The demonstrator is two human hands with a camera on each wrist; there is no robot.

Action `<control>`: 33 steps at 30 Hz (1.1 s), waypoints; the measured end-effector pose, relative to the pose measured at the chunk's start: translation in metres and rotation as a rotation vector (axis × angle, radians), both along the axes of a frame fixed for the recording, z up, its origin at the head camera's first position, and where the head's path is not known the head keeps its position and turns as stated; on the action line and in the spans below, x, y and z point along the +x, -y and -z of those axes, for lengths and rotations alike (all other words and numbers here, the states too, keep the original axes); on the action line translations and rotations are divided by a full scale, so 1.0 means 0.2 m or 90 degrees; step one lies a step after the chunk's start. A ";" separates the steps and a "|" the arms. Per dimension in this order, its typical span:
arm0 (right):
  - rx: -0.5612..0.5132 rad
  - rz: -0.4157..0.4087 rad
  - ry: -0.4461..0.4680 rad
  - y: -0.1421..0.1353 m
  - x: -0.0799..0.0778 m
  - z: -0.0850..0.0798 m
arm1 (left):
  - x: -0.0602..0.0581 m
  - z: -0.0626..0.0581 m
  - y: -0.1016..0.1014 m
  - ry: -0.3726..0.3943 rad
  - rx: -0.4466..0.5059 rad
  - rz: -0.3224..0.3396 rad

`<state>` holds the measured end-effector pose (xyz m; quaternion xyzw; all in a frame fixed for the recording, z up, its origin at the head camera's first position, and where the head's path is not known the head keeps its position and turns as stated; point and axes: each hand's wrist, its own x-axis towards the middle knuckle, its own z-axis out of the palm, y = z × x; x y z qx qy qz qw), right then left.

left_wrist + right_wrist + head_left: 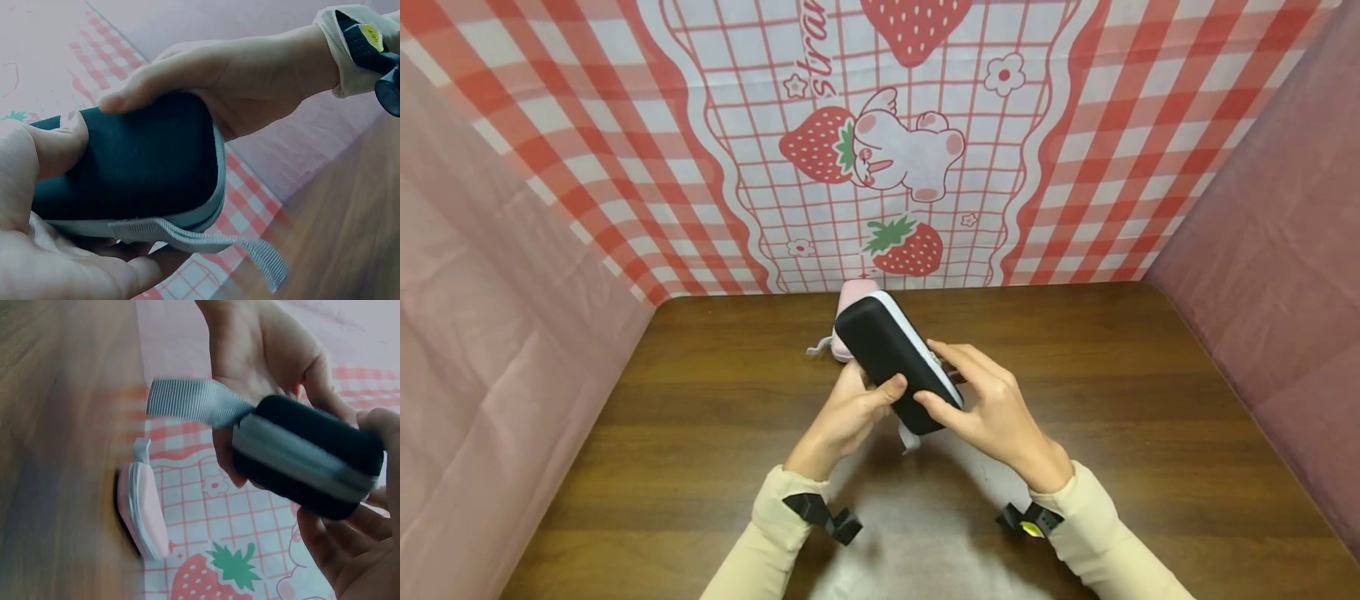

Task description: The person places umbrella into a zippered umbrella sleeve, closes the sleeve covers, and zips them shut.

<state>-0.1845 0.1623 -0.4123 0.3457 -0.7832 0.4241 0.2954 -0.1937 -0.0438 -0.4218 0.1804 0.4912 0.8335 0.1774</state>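
A black zip case (874,335) with a white zip band along its side is held tilted above the table between both hands. My left hand (848,414) grips it from the left, thumb on the broad black face and fingers underneath. On the other side my right hand (996,412) holds the lower right end, its thumb on the black face and fingers at the zip edge. A grey fabric strap (267,259) hangs from the case's end. The zip puller is largely hidden by the right fingers.
Behind the black case, a pink zip case (856,291) with a light strap sits on the wooden table (715,417) near the back. A strawberry-print cloth (917,242) forms the back wall. Pink cloth (1247,250) hangs at both sides.
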 end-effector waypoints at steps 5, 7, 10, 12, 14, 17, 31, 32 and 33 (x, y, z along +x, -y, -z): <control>-0.055 -0.040 -0.037 -0.01 0.00 -0.01 | 0.00 -0.01 0.03 -0.001 -0.002 0.024; -0.075 -0.052 -0.062 -0.01 0.00 -0.02 | 0.00 -0.01 0.03 -0.004 0.001 0.042; -0.086 -0.066 -0.083 -0.02 0.00 -0.03 | -0.01 -0.01 0.05 0.000 0.002 0.078; -0.090 -0.083 -0.081 -0.02 0.00 -0.04 | -0.01 -0.01 0.05 0.010 0.000 0.098; -0.089 -0.100 -0.077 -0.03 0.00 -0.05 | -0.01 -0.01 0.06 0.023 -0.001 0.115; -0.083 -0.120 -0.077 -0.03 -0.01 -0.05 | -0.01 -0.01 0.06 0.038 0.003 0.131; -0.004 -0.058 -0.089 -0.06 -0.01 -0.06 | -0.01 -0.01 0.06 0.091 0.006 0.139; 0.001 -0.058 -0.091 -0.06 -0.01 -0.06 | -0.01 -0.01 0.06 0.093 0.001 0.134; 0.005 -0.057 -0.094 -0.06 -0.01 -0.06 | -0.01 -0.02 0.06 0.094 -0.004 0.133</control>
